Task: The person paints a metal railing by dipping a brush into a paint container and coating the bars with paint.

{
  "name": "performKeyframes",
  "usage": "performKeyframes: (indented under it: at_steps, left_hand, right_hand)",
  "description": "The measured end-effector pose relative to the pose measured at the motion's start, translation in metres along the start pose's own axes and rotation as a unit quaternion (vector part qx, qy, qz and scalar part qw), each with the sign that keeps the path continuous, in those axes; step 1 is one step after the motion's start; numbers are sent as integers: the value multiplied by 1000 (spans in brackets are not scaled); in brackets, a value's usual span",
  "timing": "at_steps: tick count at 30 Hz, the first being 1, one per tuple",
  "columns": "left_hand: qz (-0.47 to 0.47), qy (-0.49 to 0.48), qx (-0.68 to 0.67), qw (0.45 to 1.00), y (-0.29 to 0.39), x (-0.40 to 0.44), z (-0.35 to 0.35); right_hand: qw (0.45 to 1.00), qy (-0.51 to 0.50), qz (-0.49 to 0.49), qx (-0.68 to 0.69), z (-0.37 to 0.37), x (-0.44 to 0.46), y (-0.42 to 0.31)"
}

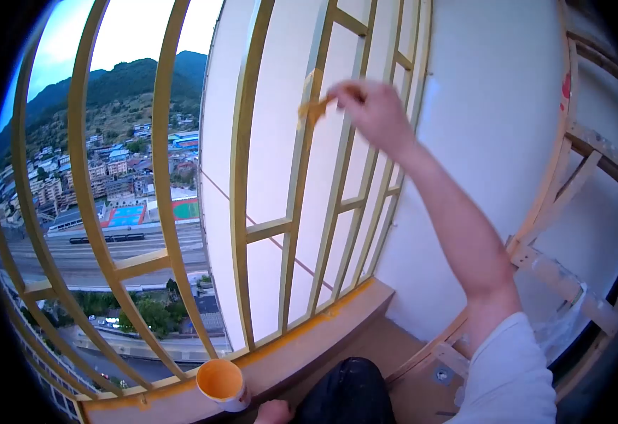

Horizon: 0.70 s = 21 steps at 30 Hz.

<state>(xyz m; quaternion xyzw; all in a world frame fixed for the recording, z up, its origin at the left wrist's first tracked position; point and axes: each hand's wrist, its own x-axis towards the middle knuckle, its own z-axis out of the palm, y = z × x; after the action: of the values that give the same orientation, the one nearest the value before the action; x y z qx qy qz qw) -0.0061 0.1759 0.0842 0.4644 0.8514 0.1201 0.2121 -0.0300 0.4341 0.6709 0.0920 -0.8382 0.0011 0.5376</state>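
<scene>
My right hand (376, 113) is raised, closed around the handle of a paintbrush (315, 111). The brush head, coated in yellow-orange paint, lies against a gold-coloured upright bar (300, 166) of the window grille. A lighter patch shows on that bar just above the brush. Only part of my left hand (273, 412) shows at the bottom edge, beside my dark-trousered knee; its fingers are mostly out of sight. Left of it, a white tub (222, 385) coated inside with orange paint stands by the ledge, apart from the hand.
An orange-smeared ledge (344, 311) runs under the grille. A wooden frame (570, 152) leans along the white wall (489, 85) on the right, with a plastic sheet (567, 328) near its lower part. Beyond the bars lies a long drop to a town and railway tracks.
</scene>
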Motion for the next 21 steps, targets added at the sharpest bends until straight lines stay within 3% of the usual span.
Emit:
performKeyframes:
  at_steps: [1, 3, 4, 6, 8, 10, 12, 13, 15, 16, 18, 20, 21]
  left_hand:
    - [0, 21, -13, 1000, 0, 2, 5]
    - [3, 48, -29, 998, 2, 6, 7]
    - [3, 42, -42, 998, 2, 5, 7]
    - [4, 38, -56, 998, 2, 3, 6]
    - [16, 56, -58, 997, 2, 2, 4]
    - [14, 56, -65, 996, 2, 3, 5]
    - [10, 53, -69, 996, 4, 1, 6]
    - [7, 45, -65, 997, 4, 0, 4]
    - [0, 40, -59, 997, 1, 0, 1]
    - [3, 40, -54, 998, 0, 0, 4]
    - [6, 39, -51, 998, 1, 0, 5]
    - [8, 11, -51, 999, 0, -1, 0]
    - [10, 11, -49, 999, 0, -1, -2]
  right_hand:
    - [998, 37, -42, -25, -6, 27, 10]
    - [951, 139, -229, -157, -24, 76, 12]
    - [915, 151, -304, -220, -33, 97, 7]
    - [885, 117, -363, -266, -33, 103, 0]
    - [875, -39, -297, -380, -17, 68, 0]
    - [926, -122, -302, -192, 6, 7, -7]
    - [936, -311, -153, -61, 16, -42, -28]
    - [937, -308, -154, -62, 16, -33, -22]
    - [989, -100, -79, -76, 13, 15, -2]
    - [979, -86, -63, -174, -8, 53, -11]
    - [938, 67, -209, -268, -24, 107, -11]
    - [875, 87, -322, -350, -17, 115, -13]
    - [870, 29, -344, -353, -5, 98, -9]
